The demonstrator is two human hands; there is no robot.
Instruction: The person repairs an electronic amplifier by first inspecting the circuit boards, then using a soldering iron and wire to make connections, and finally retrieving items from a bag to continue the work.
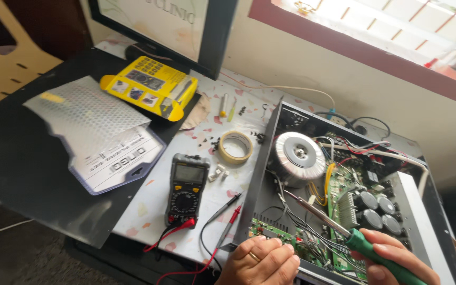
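Note:
An open black amplifier chassis (257,174) lies on the table, with a round silver toroidal transformer (296,154), green circuit boards (344,192) and several dark capacitors (378,211) inside. My right hand (391,258) grips a green-handled screwdriver (368,248) whose long shaft reaches up-left over the wires toward the transformer. My left hand (262,261), with a ring on one finger, rests curled on the chassis's near edge over the front green board; whether it holds anything is unclear.
A black multimeter (187,187) with red and black probes (228,208) lies left of the chassis. Near it are a masking tape roll (236,146), small loose screws, a yellow box (151,87), a printed bubble mailer (96,132) and a monitor (170,26) behind.

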